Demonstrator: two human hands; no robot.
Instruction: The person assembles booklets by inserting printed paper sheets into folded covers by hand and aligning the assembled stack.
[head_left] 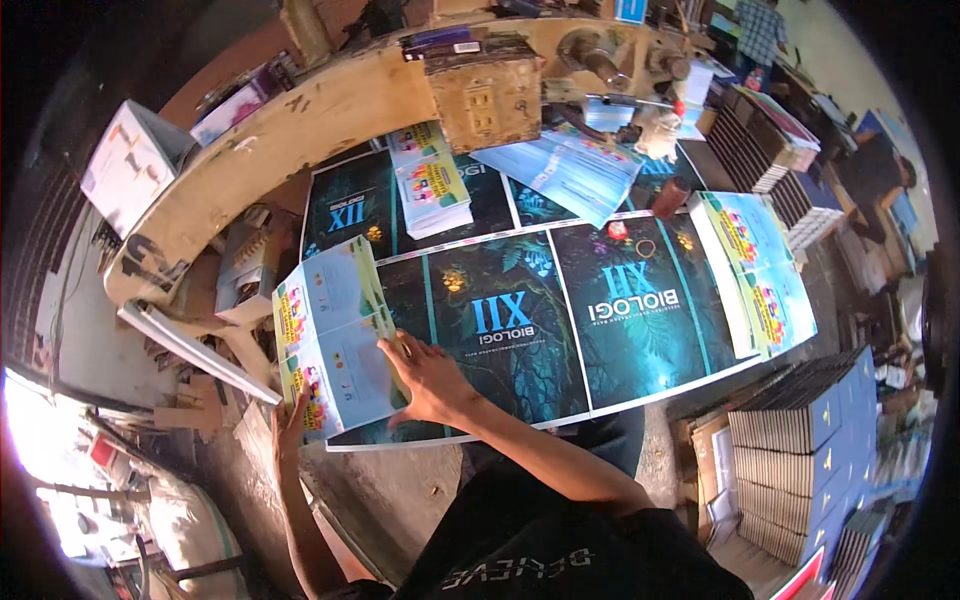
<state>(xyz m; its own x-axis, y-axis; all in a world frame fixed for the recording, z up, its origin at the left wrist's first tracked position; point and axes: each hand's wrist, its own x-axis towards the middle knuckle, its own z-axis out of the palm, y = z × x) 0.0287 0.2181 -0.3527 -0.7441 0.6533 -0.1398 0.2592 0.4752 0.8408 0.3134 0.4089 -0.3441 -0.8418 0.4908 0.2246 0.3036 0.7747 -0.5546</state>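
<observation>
The person's left hand (290,425) was at the lower left edge of a flat pile of glossy paper sheets printed in pale blue, white and yellow (345,325); whether its fingers were closed on that edge could not be told. The right hand (430,380) lay at the pile's lower right side, thumb and fingers spread wide, fingertips touching the edge. The pile thus sat between the two hands, most of it reaching away beyond them, on the left end of large dark teal printed sheets (640,330). Near the far side of these stood a similar thick stack of yellow-and-blue sheets (430,185), just beside a loose fan of light blue sheets (565,170); another yellow-and-blue stack (765,275) lay at the right end, well apart from both hands.
</observation>
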